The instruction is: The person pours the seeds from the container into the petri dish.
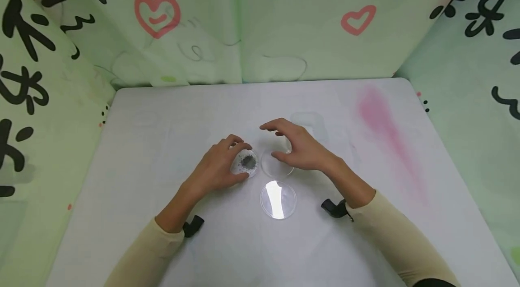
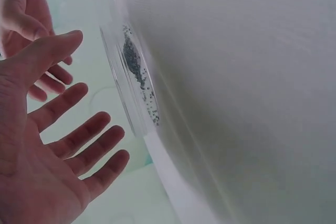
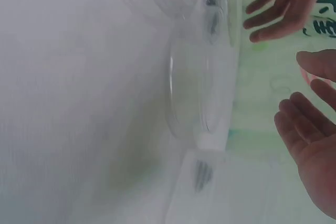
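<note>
A round clear petri dish (image 1: 239, 170) with dark grey granules (image 1: 248, 161) heaped in its middle sits on the table. Over its left side hovers my left hand (image 1: 221, 165), fingers spread and relaxed; the left wrist view shows a gap between the fingertips and the dish wall (image 2: 126, 98). My right hand (image 1: 302, 147) is held above a second clear dish (image 1: 276, 167) beside it, thumb and fingers apart, holding nothing. Nearer to me lies a third round clear piece (image 1: 286, 201), flat and reflecting a bright strip of light.
Behind my right hand a transparent square container (image 1: 313, 121) stands on the white table (image 1: 183, 120). Pale green curtains (image 1: 280, 43) with drawn hearts and black strokes enclose the back and sides. A pink stain (image 1: 386, 120) marks the table at right.
</note>
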Demonstrator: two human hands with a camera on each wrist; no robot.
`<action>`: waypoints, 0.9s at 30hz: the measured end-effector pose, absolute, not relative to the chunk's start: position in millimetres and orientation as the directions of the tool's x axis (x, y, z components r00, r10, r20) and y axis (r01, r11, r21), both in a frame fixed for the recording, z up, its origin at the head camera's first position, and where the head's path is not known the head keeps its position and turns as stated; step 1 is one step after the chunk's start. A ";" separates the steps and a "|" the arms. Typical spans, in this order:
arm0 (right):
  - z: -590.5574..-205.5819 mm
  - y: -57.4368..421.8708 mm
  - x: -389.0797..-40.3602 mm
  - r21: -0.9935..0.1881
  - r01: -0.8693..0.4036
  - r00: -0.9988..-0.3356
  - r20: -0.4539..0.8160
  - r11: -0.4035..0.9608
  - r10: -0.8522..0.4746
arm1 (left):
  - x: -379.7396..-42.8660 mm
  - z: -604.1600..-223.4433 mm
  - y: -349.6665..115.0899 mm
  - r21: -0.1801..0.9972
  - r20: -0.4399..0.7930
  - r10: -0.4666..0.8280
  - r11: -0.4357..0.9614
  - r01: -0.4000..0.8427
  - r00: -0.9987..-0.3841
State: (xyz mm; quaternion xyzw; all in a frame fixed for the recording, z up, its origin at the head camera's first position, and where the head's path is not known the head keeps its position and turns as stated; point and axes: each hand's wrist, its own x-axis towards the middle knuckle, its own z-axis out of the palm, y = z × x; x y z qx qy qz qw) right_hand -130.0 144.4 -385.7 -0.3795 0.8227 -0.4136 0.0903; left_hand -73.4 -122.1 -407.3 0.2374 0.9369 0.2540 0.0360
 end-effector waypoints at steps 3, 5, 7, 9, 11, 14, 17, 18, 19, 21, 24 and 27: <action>-378.9 155.7 -132.5 -0.734 -0.567 -0.714 0.211 0.373 -0.668 | -76.6 -405.0 -118.2 0.527 0.047 0.465 0.741 0.418 -0.884; -374.6 163.8 -134.0 -0.716 -0.585 -0.725 0.250 0.381 -0.642 | -78.9 -404.0 -115.3 0.555 0.047 0.473 0.720 0.417 -0.880; -370.9 172.5 -135.4 -0.693 -0.595 -0.742 0.280 0.406 -0.610 | -81.7 -403.9 -111.4 0.582 0.049 0.488 0.695 0.422 -0.871; -367.8 182.2 -136.7 -0.678 -0.598 -0.758 0.306 0.427 -0.576 | -84.6 -404.5 -106.8 0.605 0.049 0.510 0.669 0.432 -0.858; -365.8 192.5 -138.4 -0.668 -0.591 -0.777 0.319 0.453 -0.543 | -87.3 -405.4 -101.8 0.629 0.047 0.532 0.642 0.439 -0.846; -364.6 208.2 -142.1 -0.665 -0.547 -0.817 0.293 0.508 -0.496 | -90.8 -406.5 -94.1 0.651 0.050 0.560 0.609 0.452 -0.827; -365.7 222.7 -146.3 -0.670 -0.458 -0.866 0.187 0.584 -0.464 | -93.4 -407.0 -86.8 0.672 0.048 0.578 0.585 0.454 -0.815; -367.1 227.1 -148.0 -0.672 -0.421 -0.880 0.141 0.609 -0.454 | -94.5 -407.4 -84.3 0.674 0.044 0.583 0.582 0.455 -0.811; -368.8 231.0 -149.5 -0.674 -0.389 -0.890 0.098 0.628 -0.446 | -95.5 -407.9 -81.9 0.674 0.040 0.589 0.581 0.457 -0.807; -373.4 237.0 -152.2 -0.676 -0.329 -0.902 0.019 0.659 -0.431 | -97.2 -408.8 -77.2 0.669 0.023 0.597 0.587 0.456 -0.802; -383.8 242.8 -155.8 -0.700 -0.268 -0.909 -0.044 0.662 -0.414 | -100.0 -410.6 -71.0 0.643 -0.009 0.607 0.612 0.461 -0.794; -393.1 246.4 -157.3 -0.731 -0.228 -0.911 -0.073 0.643 -0.406 | -101.9 -411.4 -65.4 0.629 -0.036 0.623 0.622 0.467 -0.781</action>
